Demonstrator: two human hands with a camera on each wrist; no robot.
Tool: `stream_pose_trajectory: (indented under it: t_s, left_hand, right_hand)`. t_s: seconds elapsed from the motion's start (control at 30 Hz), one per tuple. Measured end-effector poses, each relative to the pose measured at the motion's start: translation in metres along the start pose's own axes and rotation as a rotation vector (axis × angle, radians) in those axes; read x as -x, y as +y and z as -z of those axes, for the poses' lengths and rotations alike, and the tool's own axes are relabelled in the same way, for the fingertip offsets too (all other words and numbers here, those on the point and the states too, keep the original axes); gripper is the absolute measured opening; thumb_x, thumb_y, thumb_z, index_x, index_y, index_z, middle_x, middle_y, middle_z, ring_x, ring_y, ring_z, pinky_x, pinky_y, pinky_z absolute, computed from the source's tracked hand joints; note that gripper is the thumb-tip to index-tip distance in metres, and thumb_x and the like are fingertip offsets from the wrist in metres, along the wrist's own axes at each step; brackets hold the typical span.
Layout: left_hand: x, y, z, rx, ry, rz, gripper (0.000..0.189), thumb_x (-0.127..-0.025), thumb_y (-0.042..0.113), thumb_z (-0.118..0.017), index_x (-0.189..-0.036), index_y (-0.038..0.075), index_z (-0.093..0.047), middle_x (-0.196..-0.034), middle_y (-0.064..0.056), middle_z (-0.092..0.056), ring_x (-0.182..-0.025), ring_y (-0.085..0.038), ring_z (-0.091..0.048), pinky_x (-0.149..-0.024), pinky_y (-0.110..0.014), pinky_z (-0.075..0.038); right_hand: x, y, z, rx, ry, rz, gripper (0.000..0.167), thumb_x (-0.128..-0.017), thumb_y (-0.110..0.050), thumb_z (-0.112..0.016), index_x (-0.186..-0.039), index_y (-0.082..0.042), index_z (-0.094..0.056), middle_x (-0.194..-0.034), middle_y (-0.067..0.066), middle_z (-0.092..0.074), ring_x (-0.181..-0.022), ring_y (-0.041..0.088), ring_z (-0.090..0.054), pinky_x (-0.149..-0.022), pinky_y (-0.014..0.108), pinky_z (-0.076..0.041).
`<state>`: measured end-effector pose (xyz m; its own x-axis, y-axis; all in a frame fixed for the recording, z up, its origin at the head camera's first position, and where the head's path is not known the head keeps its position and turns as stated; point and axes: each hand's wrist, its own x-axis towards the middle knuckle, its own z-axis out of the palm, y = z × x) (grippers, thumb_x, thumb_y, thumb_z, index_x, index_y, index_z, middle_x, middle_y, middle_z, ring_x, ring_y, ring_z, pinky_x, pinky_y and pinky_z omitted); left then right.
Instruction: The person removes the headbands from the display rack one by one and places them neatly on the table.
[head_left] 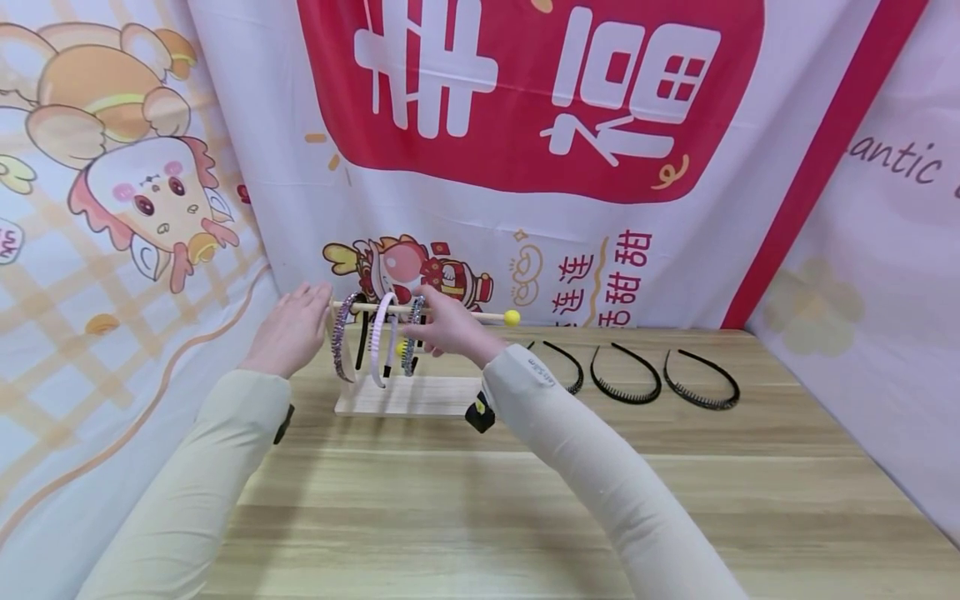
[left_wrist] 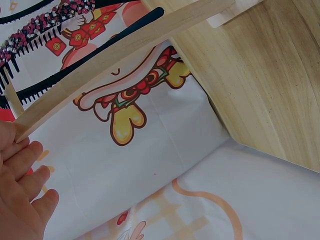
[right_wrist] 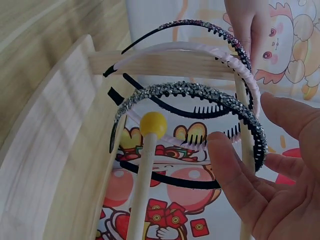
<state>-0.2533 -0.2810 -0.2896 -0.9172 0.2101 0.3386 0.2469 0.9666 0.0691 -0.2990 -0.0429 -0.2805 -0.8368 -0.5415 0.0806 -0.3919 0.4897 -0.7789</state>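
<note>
A silver glittery headband (right_wrist: 190,91) hangs on the upper rod of a wooden rack (head_left: 412,398). My right hand (head_left: 453,327) is around its top, thumb and index finger spread apart and fairly straight, a fingertip right at the outer edge. Left of it on the rod hang a pale pink headband (head_left: 381,346) and a pink-and-dark beaded headband (head_left: 339,342). At the rack's left end, my left hand (head_left: 291,332) has its fingers extended, touching the top of the wooden post (left_wrist: 95,67). Part of the silver headband is hidden behind my right thumb.
Several black toothed headbands lie on the wooden table to the right, among them one headband (head_left: 630,398) and another headband (head_left: 701,402). A yellow ball (head_left: 512,317) caps the upper rod; another yellow ball (right_wrist: 153,125) caps a lower rod. Printed cloth (head_left: 525,187) encloses the table's back and sides.
</note>
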Motion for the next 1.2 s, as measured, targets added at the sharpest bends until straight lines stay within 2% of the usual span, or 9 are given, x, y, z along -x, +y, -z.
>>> stream_pose_trajectory:
  t_s: [0.27,0.33,0.4,0.5,0.63,0.83,0.97,1.13,1.2]
  left_hand:
    - [-0.001,0.0,-0.001,0.003,-0.004,-0.002,0.045,-0.1,0.013,-0.033,-0.137,-0.012,-0.027,-0.138,-0.032,-0.03,-0.129,-0.047,-0.022,-0.108,-0.054,-0.011]
    - [0.0,0.0,-0.001,0.004,-0.005,-0.002,0.046,-0.1,0.013,-0.033,-0.137,-0.012,-0.027,-0.138,-0.032,-0.03,-0.129,-0.047,-0.022,-0.108,-0.054,-0.011]
    - [0.0,-0.001,-0.001,0.005,-0.004,-0.002,0.046,-0.1,0.013,-0.033,-0.137,-0.012,-0.027,-0.138,-0.032,-0.03,-0.129,-0.047,-0.021,-0.108,-0.054,-0.011]
    - [0.0,-0.001,-0.001,0.005,-0.003,-0.002,0.045,-0.1,0.013,-0.033,-0.137,-0.012,-0.027,-0.138,-0.032,-0.03,-0.129,-0.047,-0.021,-0.108,-0.054,-0.011]
    - [0.0,-0.001,-0.001,0.004,-0.004,0.004,0.046,-0.1,0.013,-0.033,-0.138,-0.012,-0.027,-0.138,-0.031,-0.03,-0.129,-0.047,-0.021,-0.108,-0.054,-0.011]
    - [-0.001,0.0,-0.002,0.006,0.001,0.005,0.046,-0.1,0.013,-0.033,-0.138,-0.011,-0.027,-0.139,-0.031,-0.03,-0.13,-0.046,-0.021,-0.109,-0.053,-0.011]
    - [0.0,0.001,-0.001,0.016,0.003,0.006,0.046,-0.1,0.013,-0.033,-0.138,-0.011,-0.026,-0.139,-0.031,-0.03,-0.13,-0.046,-0.021,-0.109,-0.054,-0.01]
    - [0.001,0.002,0.001,0.02,-0.006,0.012,0.046,-0.1,0.013,-0.032,-0.138,-0.011,-0.025,-0.139,-0.031,-0.028,-0.13,-0.046,-0.019,-0.109,-0.053,-0.009]
    - [0.001,0.002,0.001,0.02,-0.011,0.014,0.046,-0.1,0.013,-0.032,-0.139,-0.011,-0.024,-0.14,-0.031,-0.027,-0.13,-0.046,-0.019,-0.109,-0.053,-0.009]
  right_hand:
    - [-0.004,0.003,-0.006,-0.024,0.023,-0.001,0.055,-0.083,-0.023,-0.069,-0.131,-0.016,-0.043,-0.122,0.01,-0.052,-0.064,0.02,-0.062,-0.055,0.028,-0.056]
    - [-0.004,0.004,-0.007,-0.036,0.021,-0.003,0.052,-0.084,-0.021,-0.069,-0.129,-0.015,-0.045,-0.114,0.012,-0.056,-0.066,0.024,-0.063,-0.056,0.03,-0.056]
    - [-0.005,0.004,-0.008,-0.048,0.021,-0.007,0.049,-0.084,-0.019,-0.069,-0.128,-0.014,-0.047,-0.099,0.012,-0.061,-0.067,0.027,-0.063,-0.056,0.03,-0.056]
    - [-0.005,0.004,-0.008,-0.06,0.028,-0.015,0.046,-0.085,-0.015,-0.068,-0.127,-0.013,-0.049,-0.076,0.012,-0.058,-0.069,0.032,-0.064,-0.055,0.029,-0.056]
    - [-0.005,0.004,-0.009,-0.055,0.054,-0.024,0.046,-0.084,-0.012,-0.068,-0.127,-0.013,-0.051,-0.071,0.01,-0.055,-0.065,0.028,-0.063,-0.053,0.026,-0.055]
    - [-0.002,0.005,-0.004,-0.065,0.075,-0.011,0.044,-0.086,-0.009,-0.066,-0.127,-0.013,-0.052,-0.075,0.009,-0.058,-0.06,0.023,-0.061,-0.058,0.031,-0.057]
    - [0.002,0.004,0.002,-0.051,0.094,0.016,0.042,-0.087,-0.014,-0.065,-0.127,-0.013,-0.053,-0.079,0.009,-0.059,-0.057,0.021,-0.06,-0.054,0.028,-0.056]
    - [0.008,0.002,0.013,-0.074,0.091,0.042,0.04,-0.089,-0.013,-0.061,-0.128,-0.014,-0.053,-0.112,0.008,-0.057,-0.057,0.021,-0.06,-0.053,0.026,-0.055]
    - [0.01,0.002,0.017,-0.084,0.087,0.046,0.039,-0.09,-0.012,-0.06,-0.128,-0.015,-0.053,-0.116,0.007,-0.056,-0.057,0.021,-0.06,-0.053,0.026,-0.055]
